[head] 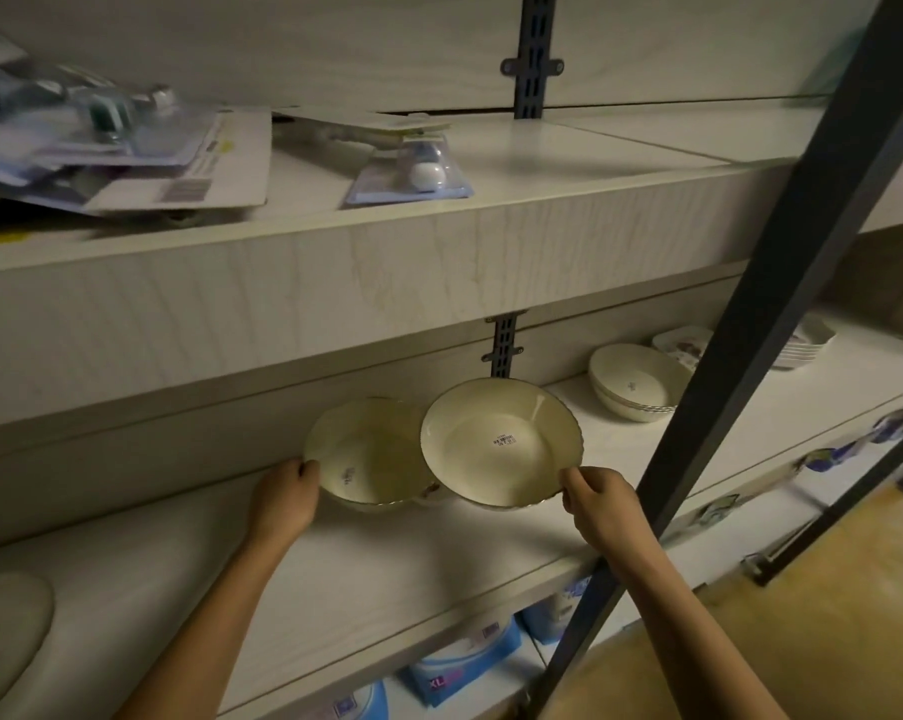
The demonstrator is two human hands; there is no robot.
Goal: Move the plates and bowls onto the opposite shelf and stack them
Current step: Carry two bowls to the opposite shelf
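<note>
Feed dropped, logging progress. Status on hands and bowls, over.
Left hand grips left bowl at rim. Right hand pinches right bowl, overlapping the left. Dark post close by right forearm.

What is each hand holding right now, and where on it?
The left hand grips the left cream bowl at its left rim. The right hand pinches the right cream bowl at its near right rim.
</note>
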